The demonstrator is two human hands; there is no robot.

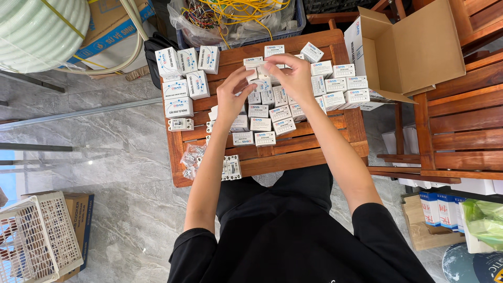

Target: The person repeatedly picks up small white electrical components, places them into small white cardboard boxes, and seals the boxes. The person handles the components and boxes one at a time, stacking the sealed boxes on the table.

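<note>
Looking like an electrical supply shop's packing corner: small white product boxes are crowding a slatted wooden table, tangled yellow wires are filling a crate, and cardboard cartons are sitting around.

both arms bare below short black sleeves, stretched forward, forearms converging. left hand palm-down, fingers slightly curled, fingertips pointing up and right toward other hand. right hand farther forward, wrist bent inward, fingers curled in pinch, thumb tucked under. fingertips of both hands close together, nearly meeting.
</note>
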